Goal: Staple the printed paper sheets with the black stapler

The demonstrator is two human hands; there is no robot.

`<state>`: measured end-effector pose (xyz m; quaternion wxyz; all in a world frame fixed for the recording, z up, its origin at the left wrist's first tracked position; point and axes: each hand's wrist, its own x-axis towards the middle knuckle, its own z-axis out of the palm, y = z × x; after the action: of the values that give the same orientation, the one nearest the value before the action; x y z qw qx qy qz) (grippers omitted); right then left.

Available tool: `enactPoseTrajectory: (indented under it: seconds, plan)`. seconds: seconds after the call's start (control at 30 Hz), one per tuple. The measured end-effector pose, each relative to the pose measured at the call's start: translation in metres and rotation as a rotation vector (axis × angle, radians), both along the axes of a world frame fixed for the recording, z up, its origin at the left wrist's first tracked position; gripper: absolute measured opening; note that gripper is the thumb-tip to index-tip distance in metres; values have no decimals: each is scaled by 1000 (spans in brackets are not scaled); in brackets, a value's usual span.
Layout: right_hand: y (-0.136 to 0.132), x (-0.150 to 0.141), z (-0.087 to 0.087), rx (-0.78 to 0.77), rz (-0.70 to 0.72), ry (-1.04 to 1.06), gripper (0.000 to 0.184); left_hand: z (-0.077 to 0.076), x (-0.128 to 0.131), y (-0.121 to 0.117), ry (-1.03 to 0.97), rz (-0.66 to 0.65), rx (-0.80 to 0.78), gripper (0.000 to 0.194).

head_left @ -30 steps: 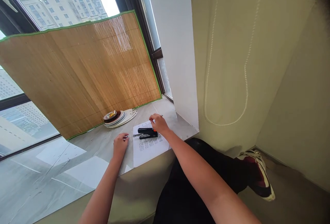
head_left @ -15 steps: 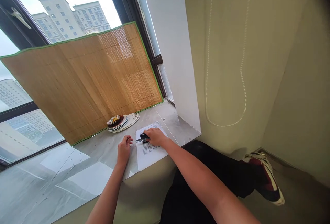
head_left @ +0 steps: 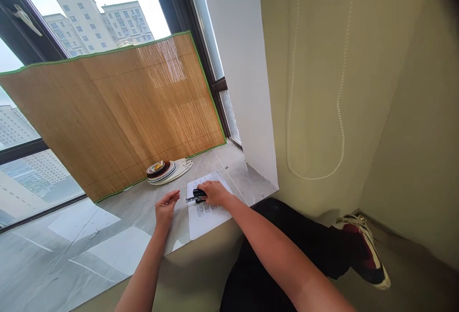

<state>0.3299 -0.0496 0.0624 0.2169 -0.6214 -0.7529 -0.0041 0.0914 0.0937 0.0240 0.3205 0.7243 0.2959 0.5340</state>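
My right hand (head_left: 215, 193) is wrapped round a black stapler (head_left: 198, 192). The stapler is opened up, and its metal tray points left, toward my other hand. Beneath it lies printed paper (head_left: 204, 223), flat near the sill's front edge. My left hand (head_left: 166, 208) is raised just left of the paper, its thumb and fingers pinched together. Whatever the pinch may hold is too small to make out.
Behind my hands a stack of plates (head_left: 159, 172) stands on the grey marbled sill (head_left: 118, 211). A bamboo mat (head_left: 125, 116) with green edging leans against the window. To the right are a white wall corner (head_left: 247, 82) and a hanging bead chain (head_left: 289, 125).
My left hand has drawn back a little to the left, away from the stapler, and its fingers have come together. The right hand still grips the stapler over the paper.
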Motion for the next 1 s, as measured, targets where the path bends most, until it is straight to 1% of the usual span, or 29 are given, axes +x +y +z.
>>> enactPoseTrajectory:
  seconds: [0.1,0.2,0.5,0.7,0.8,0.93,1.0]
  plan:
    - [0,0,1,7,13,-1,32,-1,2,-1,21,-43,-35,43]
    - [1,0,0,12,19,-2,31,0,3,-3,10,-39,-73,48]
    - [2,0,-2,10,0,0,31,11,9,-15,34,-93,-91,63]
    - [2,0,-1,4,7,2,30,15,10,-17,85,-139,-95,62]
    - [1,0,0,8,10,-4,29,16,10,-17,83,-143,-84,60]
    - [-1,-1,3,-10,8,-8,29,17,10,-19,122,-149,-72,65]
    - [-3,-1,5,-12,4,-5,29,17,10,-20,156,-154,-63,61]
